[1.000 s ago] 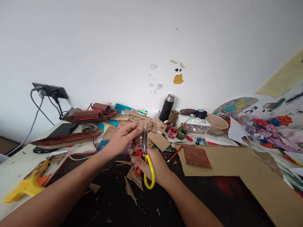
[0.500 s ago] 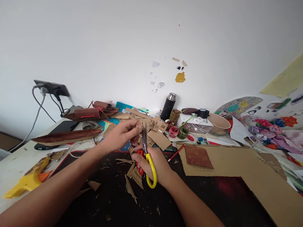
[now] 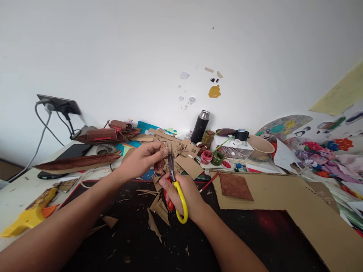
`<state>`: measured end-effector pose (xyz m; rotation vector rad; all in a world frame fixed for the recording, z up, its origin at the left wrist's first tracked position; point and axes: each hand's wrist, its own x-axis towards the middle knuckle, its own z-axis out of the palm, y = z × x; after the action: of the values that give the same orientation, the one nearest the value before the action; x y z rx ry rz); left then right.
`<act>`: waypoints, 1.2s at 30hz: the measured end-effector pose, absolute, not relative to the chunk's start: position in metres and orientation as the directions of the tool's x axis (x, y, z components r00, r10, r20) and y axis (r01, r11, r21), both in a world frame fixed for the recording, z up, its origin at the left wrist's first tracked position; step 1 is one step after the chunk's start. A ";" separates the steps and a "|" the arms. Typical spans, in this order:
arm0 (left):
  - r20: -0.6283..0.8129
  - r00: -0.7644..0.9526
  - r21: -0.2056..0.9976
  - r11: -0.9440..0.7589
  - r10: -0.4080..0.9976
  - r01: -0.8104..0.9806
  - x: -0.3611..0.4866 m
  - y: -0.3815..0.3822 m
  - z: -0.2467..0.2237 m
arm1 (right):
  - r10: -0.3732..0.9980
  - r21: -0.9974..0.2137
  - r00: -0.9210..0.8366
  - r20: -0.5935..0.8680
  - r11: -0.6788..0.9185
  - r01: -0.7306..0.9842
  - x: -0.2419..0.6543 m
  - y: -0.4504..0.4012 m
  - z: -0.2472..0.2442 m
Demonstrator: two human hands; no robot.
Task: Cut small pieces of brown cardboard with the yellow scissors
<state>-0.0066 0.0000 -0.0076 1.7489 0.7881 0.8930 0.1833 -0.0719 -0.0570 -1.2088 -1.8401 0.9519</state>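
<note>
My right hand point(image 3: 187, 194) grips a pair of scissors point(image 3: 181, 204) with one yellow and one red handle loop. Their blades point up and away from me, close beside the fingertips of my left hand point(image 3: 150, 156). The left hand's thumb and fingers are pinched together; what lies between them is too small and too hidden to name. Below both hands, torn cardboard scraps point(image 3: 161, 211) lie on the black mat point(image 3: 136, 241). Behind them is a pile of cut cardboard pieces point(image 3: 188, 166).
A yellow glue gun point(image 3: 34, 213) lies at left, near a long brown-painted piece point(image 3: 79, 162). At right, a brown square point(image 3: 236, 187) rests on a large cardboard sheet point(image 3: 272, 189). A black flask point(image 3: 200, 126) and open paint jars point(image 3: 206, 156) stand at the back.
The view has shifted slightly, so everything sits a little further left. Both hands keep nearly the same pose, with the scissors still beside the left fingertips.
</note>
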 end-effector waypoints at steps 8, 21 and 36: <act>0.210 0.515 0.947 -0.304 0.831 0.103 -0.006 0.001 -0.010 | 0.925 -0.802 -0.307 0.222 0.352 0.482 0.184 -0.067 -0.057; 0.206 0.500 0.948 -0.299 0.841 0.112 -0.003 0.001 -0.012 | 0.945 -0.743 -0.276 0.174 0.310 0.594 0.182 -0.071 -0.049; 0.168 0.473 0.963 -0.247 0.865 0.109 -0.001 0.002 -0.017 | 0.954 -0.812 -0.250 0.166 0.276 0.514 0.181 -0.071 -0.050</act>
<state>-0.0014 0.0024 -0.0165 1.6775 0.8460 0.9053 0.1809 -0.0708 -0.0498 -1.3218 -1.8778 0.8376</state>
